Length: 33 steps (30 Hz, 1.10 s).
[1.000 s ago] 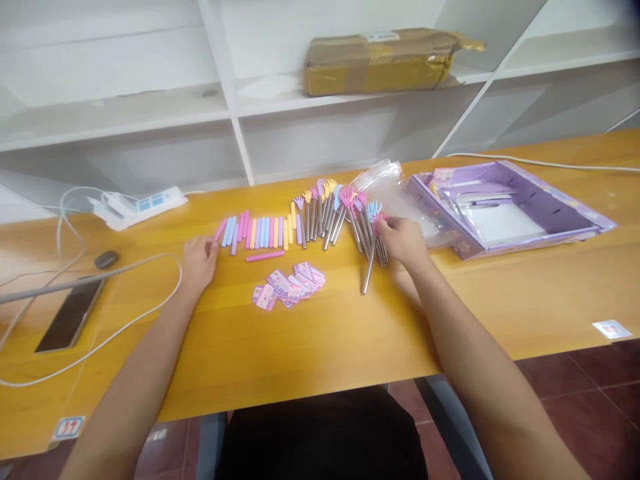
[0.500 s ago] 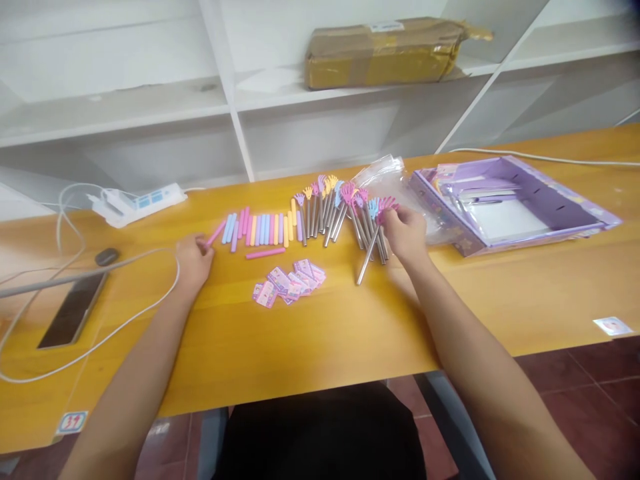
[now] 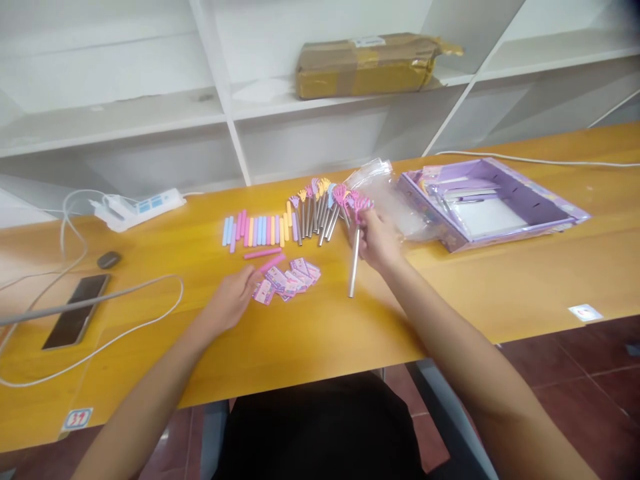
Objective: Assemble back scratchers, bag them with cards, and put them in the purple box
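My left hand (image 3: pixel 229 299) is closed on one end of a pink tube (image 3: pixel 273 262), which points right above the small printed cards (image 3: pixel 284 280). In my right hand (image 3: pixel 381 241) is a back scratcher (image 3: pixel 355 265) with a pink hand-shaped head; I grip it near the head, its metal rod slanting down toward me. Behind it lie several more back scratchers (image 3: pixel 325 217) with pink, yellow, blue and purple heads. To their left is a row of pastel tubes (image 3: pixel 257 231), with another pink tube (image 3: pixel 263 253) lying crosswise in front.
Clear plastic bags (image 3: pixel 387 203) lie beside an open purple box (image 3: pixel 453 237) at the right. On the left are a power strip (image 3: pixel 145 208), a phone (image 3: pixel 77 310), a small dark object (image 3: pixel 109 259) and loose cables. A taped carton (image 3: pixel 370 67) rests on the shelf behind.
My left hand has carried the pink tube rightward from beside the row to the cards. My right hand has drawn the back scratcher left and toward me, away from the pile, and its rod hangs steeper.
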Each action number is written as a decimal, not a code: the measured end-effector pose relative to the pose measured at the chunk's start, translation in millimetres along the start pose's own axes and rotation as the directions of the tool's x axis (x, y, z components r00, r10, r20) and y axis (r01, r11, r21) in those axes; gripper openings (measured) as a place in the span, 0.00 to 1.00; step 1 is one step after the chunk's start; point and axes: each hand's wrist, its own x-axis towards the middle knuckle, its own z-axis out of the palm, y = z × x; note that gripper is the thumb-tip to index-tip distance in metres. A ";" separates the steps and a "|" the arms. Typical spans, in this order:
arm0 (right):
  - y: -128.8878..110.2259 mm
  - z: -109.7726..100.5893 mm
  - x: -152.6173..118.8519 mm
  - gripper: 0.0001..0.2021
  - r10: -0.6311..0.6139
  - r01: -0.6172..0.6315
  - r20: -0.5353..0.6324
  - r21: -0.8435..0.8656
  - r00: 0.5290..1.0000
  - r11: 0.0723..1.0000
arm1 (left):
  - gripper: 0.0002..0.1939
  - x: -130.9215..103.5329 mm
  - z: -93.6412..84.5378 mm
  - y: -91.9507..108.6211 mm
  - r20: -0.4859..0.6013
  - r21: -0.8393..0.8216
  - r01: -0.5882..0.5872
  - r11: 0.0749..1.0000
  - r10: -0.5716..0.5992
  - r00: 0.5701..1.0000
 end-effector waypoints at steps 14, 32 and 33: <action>38.1 1.2 -12.2 0.14 0.080 -0.108 0.138 0.213 0.987 0.971 | 0.25 -7.9 19.9 -23.4 0.171 -0.271 -0.111 0.956 0.161 0.972; 37.8 -1.6 -15.5 0.17 0.028 -0.046 0.101 0.186 0.995 0.981 | 0.24 -0.6 10.9 -23.7 0.247 -0.156 -0.113 0.981 0.149 0.957; 38.8 -1.7 -15.0 0.17 0.029 -0.048 0.099 0.201 0.995 0.978 | 0.24 -0.8 10.2 -23.1 0.258 -0.155 -0.111 0.982 0.148 0.955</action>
